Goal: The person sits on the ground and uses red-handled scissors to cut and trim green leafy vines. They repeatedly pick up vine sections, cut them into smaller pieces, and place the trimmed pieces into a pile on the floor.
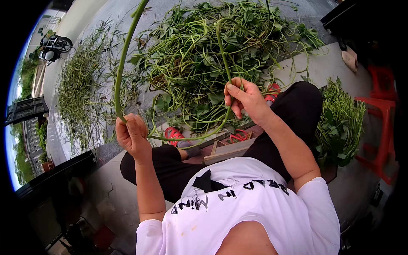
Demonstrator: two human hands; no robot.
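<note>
A long green vine stem (191,138) runs in a curve between my two raised hands. My left hand (132,134) is closed round it, and a thick length of the stem rises from this fist past the top edge. My right hand (246,100) pinches the stem between thumb and fingers; above the pinch it bends over and trails toward the heap. Beyond my hands lies a large tangled heap of leafy green vines (187,63) on the ground.
Thin stripped stems (78,89) lie spread at the left. A bundle of green stems (340,121) sits by my right knee, beside a red plastic stool (384,127). Between my feet, in red sandals (174,135), is a wooden piece (229,151). A motorcycle (55,46) stands far left.
</note>
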